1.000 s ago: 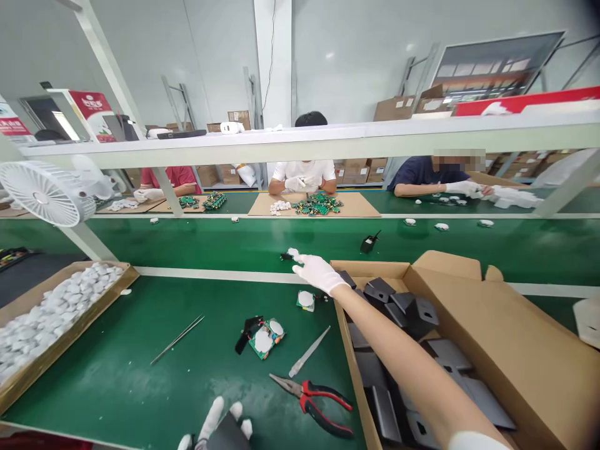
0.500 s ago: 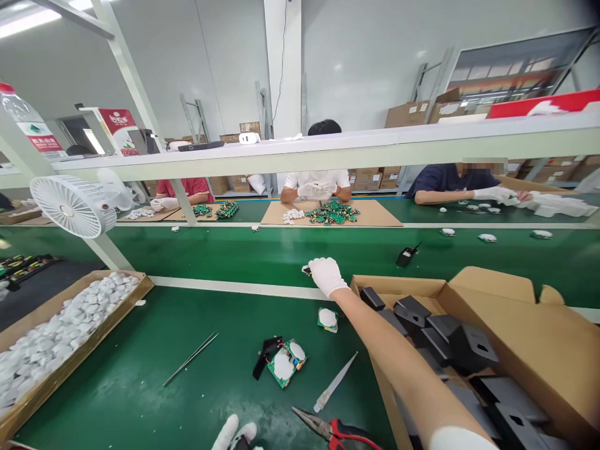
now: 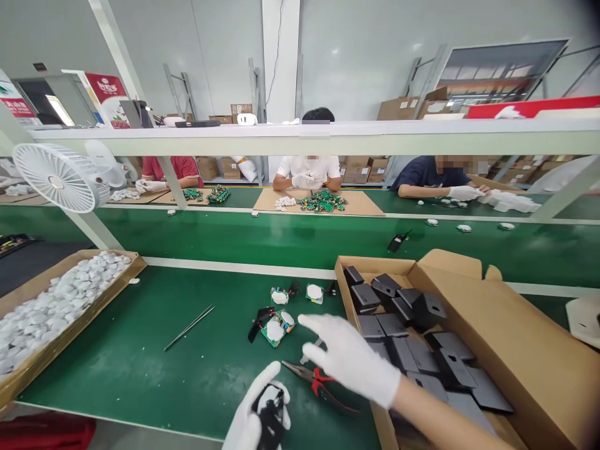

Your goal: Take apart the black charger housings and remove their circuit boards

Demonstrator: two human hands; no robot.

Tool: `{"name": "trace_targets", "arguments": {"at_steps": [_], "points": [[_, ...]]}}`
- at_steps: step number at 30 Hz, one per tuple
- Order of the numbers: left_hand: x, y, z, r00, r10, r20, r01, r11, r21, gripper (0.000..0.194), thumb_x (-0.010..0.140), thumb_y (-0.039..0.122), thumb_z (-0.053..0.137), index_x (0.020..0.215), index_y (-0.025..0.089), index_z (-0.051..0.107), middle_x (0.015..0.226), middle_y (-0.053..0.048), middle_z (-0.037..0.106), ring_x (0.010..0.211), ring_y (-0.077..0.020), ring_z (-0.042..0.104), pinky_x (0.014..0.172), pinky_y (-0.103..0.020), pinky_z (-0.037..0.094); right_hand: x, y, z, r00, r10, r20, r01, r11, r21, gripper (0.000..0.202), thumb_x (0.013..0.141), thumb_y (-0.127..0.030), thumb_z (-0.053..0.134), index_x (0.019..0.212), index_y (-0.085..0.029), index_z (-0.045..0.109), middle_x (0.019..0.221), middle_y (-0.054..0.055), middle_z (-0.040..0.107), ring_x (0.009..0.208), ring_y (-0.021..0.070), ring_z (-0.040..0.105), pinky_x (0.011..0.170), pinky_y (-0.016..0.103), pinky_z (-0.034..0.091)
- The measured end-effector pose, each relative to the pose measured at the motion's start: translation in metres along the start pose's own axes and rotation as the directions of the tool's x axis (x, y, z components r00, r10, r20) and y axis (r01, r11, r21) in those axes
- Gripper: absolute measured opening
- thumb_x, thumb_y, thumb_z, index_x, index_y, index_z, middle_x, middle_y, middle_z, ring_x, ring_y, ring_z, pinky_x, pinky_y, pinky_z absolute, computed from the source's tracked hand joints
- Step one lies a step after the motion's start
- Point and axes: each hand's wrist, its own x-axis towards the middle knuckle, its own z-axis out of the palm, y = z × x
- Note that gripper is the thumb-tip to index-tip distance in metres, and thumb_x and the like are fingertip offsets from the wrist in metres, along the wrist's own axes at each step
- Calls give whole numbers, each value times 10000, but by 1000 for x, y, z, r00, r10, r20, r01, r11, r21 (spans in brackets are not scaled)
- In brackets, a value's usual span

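Observation:
My left hand [image 3: 255, 409], in a white glove, is at the bottom of the head view with its fingers wrapped round a black plastic part [image 3: 272, 412]. A pale patch shows on that part. My right hand [image 3: 349, 356], also gloved, hovers over the bench with index finger and thumb apart and nothing visible between them. Beneath it lie red-handled long-nose pliers [image 3: 316, 381] and a pale pointed tool [image 3: 309, 355], largely hidden by the hand. Left of the right fingertips rests a green circuit board [image 3: 276, 328] with white pads and black pieces attached. Two smaller boards lie behind it, one left [image 3: 280, 296] and one right [image 3: 314, 292].
Metal tweezers [image 3: 190, 327] lie on the green bench. A carton of white pieces [image 3: 60, 306] stands left, a carton of black housings [image 3: 422, 312] right. Beyond the white rail are a green belt [image 3: 225, 240], a handheld radio [image 3: 398, 240] and several co-workers. A white fan [image 3: 59, 178] hangs left.
My right hand has come back from the far rail towards me and opened. A small board now lies near the rail on the bench. My left hand has risen further into view.

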Motion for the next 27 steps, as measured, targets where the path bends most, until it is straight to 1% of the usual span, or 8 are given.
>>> {"name": "trace_targets", "arguments": {"at_steps": [3, 5, 10, 13, 15, 19, 24, 27], "points": [[0, -3, 17, 996, 89, -26, -84, 983, 162, 904, 556, 559, 879, 1339, 226, 573, 1109, -109, 640, 963, -282, 618, 857, -342, 519, -55, -23, 20, 998, -35, -46, 46, 956, 290, 753, 783, -311, 713, 1471, -212, 425, 1433, 110, 541, 1259, 271, 577, 1046, 377, 496], [-2, 2, 29, 995, 80, -56, -66, 975, 214, 971, 471, 419, 943, 1346, 234, 564, 1228, -114, 613, 1119, -349, 573, 914, -363, 518, -81, -32, 44, 972, -55, -229, 139, 917, 373, 744, 798, -269, 712, 1478, -215, 415, 1490, 127, 466, 1328, 304, 511, 1085, 425, 467], [-11, 18, 57, 984, -156, -81, 169, 968, 187, 654, 624, 468, 840, 1225, 304, 637, 1030, -82, 682, 948, -341, 654, 608, -345, 578, -113, -39, 95, 804, 43, -593, 340, 785, 517, 672, 885, -246, 639, 1469, -423, 361, 1481, 52, 487, 1315, 318, 523, 1023, 479, 523], [-15, 21, 69, 986, -133, -97, 156, 945, 286, 506, 736, 620, 698, 1116, 286, 686, 888, -87, 684, 931, -347, 665, 651, -392, 592, -126, -45, 97, 819, 153, -553, 310, 692, 651, 470, 932, -300, 574, 1361, -468, 483, 1429, 11, 545, 1251, 284, 586, 934, 424, 585], [-17, 22, 70, 994, -70, -87, 98, 922, 376, 604, 620, 596, 811, 1123, 285, 687, 874, -80, 679, 994, -370, 647, 802, -439, 584, -134, -47, 87, 841, 169, -514, 286, 667, 688, 395, 943, -377, 541, 1332, -444, 523, 1443, 11, 531, 1269, 290, 568, 964, 445, 564], [-22, 23, 49, 990, 114, -84, -55, 853, 518, 1054, 267, 159, 978, 1256, 276, 631, 1111, -68, 662, 1167, -390, 559, 1118, -421, 383, -135, -32, 59, 916, 271, -295, -3, 742, 671, 450, 972, -347, 428, 1420, -327, 469, 1417, 58, 557, 1263, 268, 570, 1035, 460, 509], [-29, 14, 0, 962, 163, -218, 31, 731, 682, 807, 512, 129, 840, 1278, 217, 604, 1233, -120, 630, 1136, -368, 583, 995, -441, 485, -99, -21, 44, 927, 372, -59, -372, 928, 9, 341, 914, -168, 486, 1206, -151, 660, 1128, 159, 697, 1047, 330, 645, 916, 507, 511], [-34, 11, -20, 961, 145, -237, 65, 712, 700, 729, 590, 226, 838, 1277, 205, 593, 1262, -133, 619, 1147, -343, 590, 959, -399, 512, -77, -35, 51, 920, 393, -2, -393, 918, -53, 206, 849, -202, 609, 977, -89, 725, 914, 197, 695, 892, 371, 642, 782, 505, 502]]}}
